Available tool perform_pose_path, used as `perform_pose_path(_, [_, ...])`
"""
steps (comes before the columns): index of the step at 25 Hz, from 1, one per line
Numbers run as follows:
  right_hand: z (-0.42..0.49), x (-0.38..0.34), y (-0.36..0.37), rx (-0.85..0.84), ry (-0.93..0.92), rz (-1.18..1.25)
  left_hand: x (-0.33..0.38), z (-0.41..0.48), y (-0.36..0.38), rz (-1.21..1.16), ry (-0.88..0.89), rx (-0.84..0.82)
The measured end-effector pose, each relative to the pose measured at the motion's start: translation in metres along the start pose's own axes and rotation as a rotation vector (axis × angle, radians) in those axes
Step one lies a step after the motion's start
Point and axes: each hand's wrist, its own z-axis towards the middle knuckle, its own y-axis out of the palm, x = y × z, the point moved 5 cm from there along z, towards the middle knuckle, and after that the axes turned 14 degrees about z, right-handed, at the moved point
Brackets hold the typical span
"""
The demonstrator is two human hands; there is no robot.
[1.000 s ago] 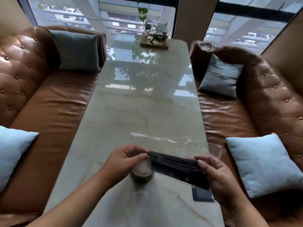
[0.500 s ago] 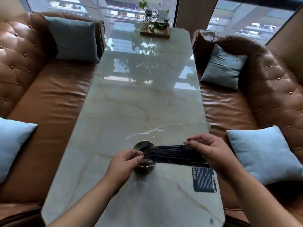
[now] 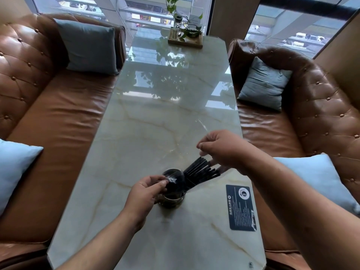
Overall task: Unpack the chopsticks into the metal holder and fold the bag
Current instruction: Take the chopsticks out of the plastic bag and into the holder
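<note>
A round metal holder [image 3: 171, 201] stands on the marble table near its front. A bundle of black chopsticks [image 3: 200, 171] leans out of the holder up and to the right, its lower ends inside. A clear plastic bag [image 3: 202, 125], hard to see, still covers the bundle and stretches up past my right hand. My left hand [image 3: 146, 193] pinches the bag's crinkled mouth at the holder's rim. My right hand [image 3: 220, 149] is raised above the chopstick tops, fingers pinched on the far end of the bag.
A dark printed card [image 3: 241, 207] lies flat to the right of the holder. A wooden tray with a potted plant [image 3: 185, 38] stands at the table's far end. Brown leather sofas with cushions [image 3: 265, 84] flank the table [image 3: 155, 123] on both sides.
The chopstick bundle has tipped from lying across the table to leaning with its ends in the holder. My right hand has risen up and back, drawing the bag along the chopsticks.
</note>
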Motion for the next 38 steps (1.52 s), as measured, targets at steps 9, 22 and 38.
perform_pose_path(9, [-0.016, 0.000, 0.001, 0.019, 0.049, 0.091, 0.000, -0.011, -0.004, -0.015, 0.089, 0.016])
perform_pose_path(22, [-0.041, 0.030, -0.020, 0.063, 0.112, 0.254, 0.020, -0.016, 0.001, 0.036, 0.209, -0.073])
perform_pose_path(38, [-0.012, 0.045, -0.007, -0.025, 0.127, 0.142, 0.008, -0.005, -0.015, 0.096, 0.146, -0.044])
